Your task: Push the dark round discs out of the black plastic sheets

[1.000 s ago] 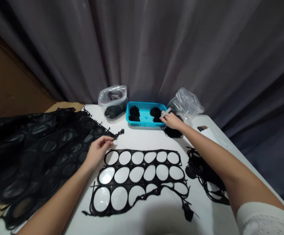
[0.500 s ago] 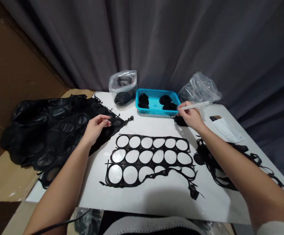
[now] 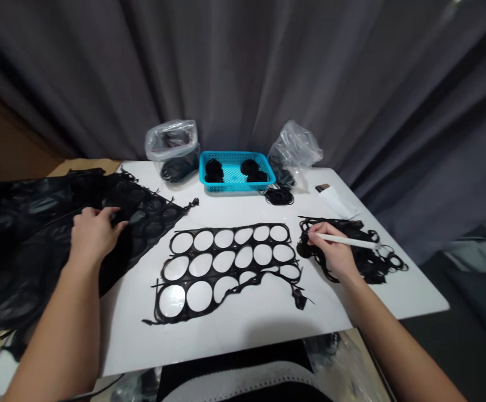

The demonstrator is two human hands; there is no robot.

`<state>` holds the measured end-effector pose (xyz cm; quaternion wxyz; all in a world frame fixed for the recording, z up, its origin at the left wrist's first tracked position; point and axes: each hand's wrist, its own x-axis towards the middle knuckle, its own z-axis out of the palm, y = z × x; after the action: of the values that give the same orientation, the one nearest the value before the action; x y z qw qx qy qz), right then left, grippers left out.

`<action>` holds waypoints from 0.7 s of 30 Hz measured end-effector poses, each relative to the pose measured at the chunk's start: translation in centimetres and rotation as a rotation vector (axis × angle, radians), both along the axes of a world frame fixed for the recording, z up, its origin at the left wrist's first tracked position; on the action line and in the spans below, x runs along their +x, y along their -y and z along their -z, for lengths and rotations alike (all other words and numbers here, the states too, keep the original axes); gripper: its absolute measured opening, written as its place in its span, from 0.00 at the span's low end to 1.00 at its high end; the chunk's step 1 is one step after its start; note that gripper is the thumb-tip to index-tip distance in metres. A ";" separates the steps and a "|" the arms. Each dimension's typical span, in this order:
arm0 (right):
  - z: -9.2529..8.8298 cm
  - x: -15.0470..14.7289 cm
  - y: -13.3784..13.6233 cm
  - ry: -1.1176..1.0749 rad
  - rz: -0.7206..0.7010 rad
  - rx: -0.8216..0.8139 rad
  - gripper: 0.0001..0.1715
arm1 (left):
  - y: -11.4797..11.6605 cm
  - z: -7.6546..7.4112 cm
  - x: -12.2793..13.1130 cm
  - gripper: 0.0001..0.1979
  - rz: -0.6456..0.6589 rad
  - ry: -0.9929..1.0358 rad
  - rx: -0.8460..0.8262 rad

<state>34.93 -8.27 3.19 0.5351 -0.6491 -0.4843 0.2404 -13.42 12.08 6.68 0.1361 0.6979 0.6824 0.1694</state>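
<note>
The left hand (image 3: 94, 234) rests on the black perforated sheet (image 3: 153, 215), fingers slightly spread, at the left of the white worktop (image 3: 234, 335). The right hand (image 3: 333, 251) pinches a white pen-shaped tool (image 3: 352, 241) over the tangled black offcuts (image 3: 354, 229).

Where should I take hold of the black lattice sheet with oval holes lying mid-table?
Pinch the sheet's ragged tail at its lower right, coming from the near side. The right hand, holding a white pen-like tool, is closest. The sheet lies flat on the white table, so that protruding tail likely lifts easiest.
</note>
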 end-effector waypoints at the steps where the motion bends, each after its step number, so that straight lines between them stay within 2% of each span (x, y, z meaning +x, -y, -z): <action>1: -0.2 0.3 0.7 0.026 0.004 -0.012 0.17 | -0.4 0.3 -0.2 0.20 -0.023 -0.144 0.014; 4: -0.6 1.0 2.5 0.088 0.007 -0.041 0.18 | -1.3 1.0 -0.3 0.22 -0.031 -0.342 0.050; 9: -0.4 1.6 5.7 0.078 -0.021 -0.079 0.18 | -1.1 0.8 0.7 0.16 -0.035 -0.354 0.129; 14: -0.1 1.9 8.6 0.163 -0.076 -0.123 0.19 | -0.8 0.0 1.7 0.18 -0.023 -0.408 0.106; 18: -0.3 1.9 9.5 0.220 -0.056 -0.198 0.18 | -1.4 0.1 1.8 0.20 -0.040 -0.464 0.009; 21: -0.5 1.3 8.6 0.185 -0.060 -0.249 0.18 | -1.4 0.6 1.7 0.21 -0.039 -0.470 0.141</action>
<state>36.26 -16.91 3.64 0.3963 -0.7150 -0.5171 0.2536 -11.72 13.48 6.08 -0.0788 0.7126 0.6952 0.0519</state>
